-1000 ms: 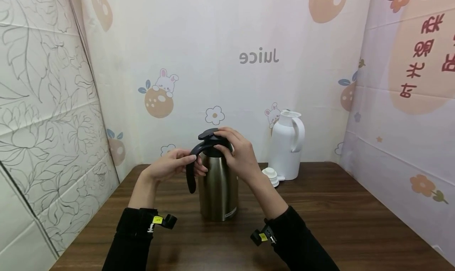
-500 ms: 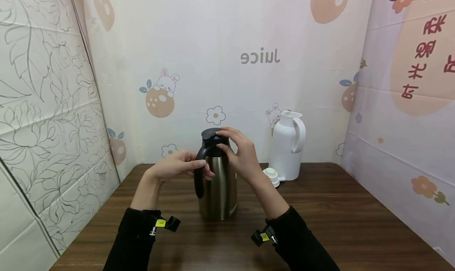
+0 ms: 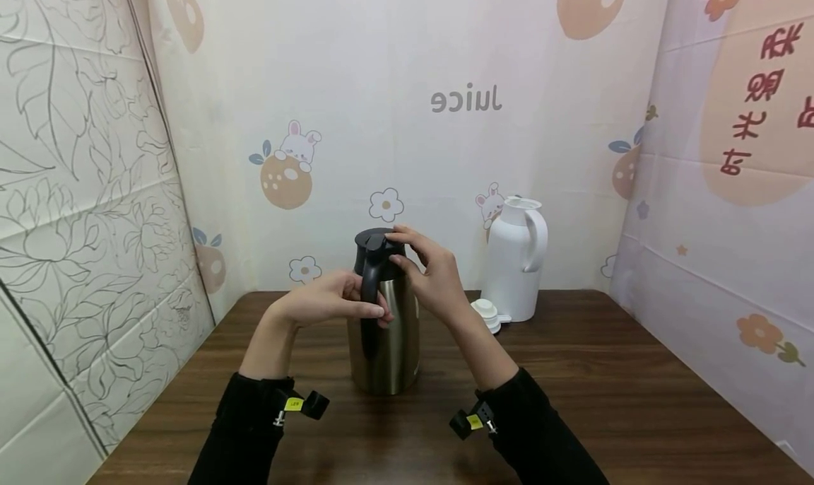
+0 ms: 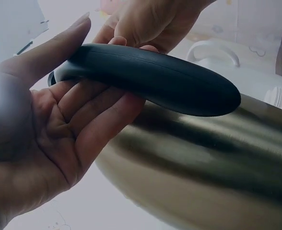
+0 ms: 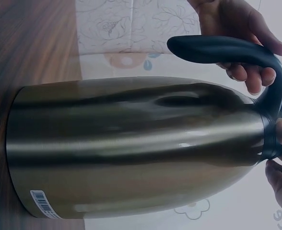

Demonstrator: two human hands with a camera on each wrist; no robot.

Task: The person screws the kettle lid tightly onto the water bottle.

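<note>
A gold-brown metal thermos jug (image 3: 396, 361) stands upright on the table, its black handle (image 3: 369, 340) facing me. My left hand (image 3: 321, 300) grips the handle's upper part, fingers passing through the gap and thumb on the outer side. The fingers behind the handle (image 4: 146, 76) show in the left wrist view. My right hand (image 3: 437, 273) holds the black lid (image 3: 370, 235) from the right, fingertips on top and thumb lower at the collar. In the right wrist view, a barcode label (image 5: 44, 203) is near the jug's base, and only fingertips of the right hand show.
Behind and to the right stands a white thermos jug (image 3: 511, 266) with its handle towards the right. A white stopper (image 3: 486, 312) lies beside it on the brown wooden table (image 3: 572, 393). Printed cloth walls (image 3: 356, 61) close in the back and sides.
The gold-brown jug has turned in place: its handle has swung from the left to face me, and the label has passed rightward. My left hand moved right with the handle; the right hand stayed at the lid.
</note>
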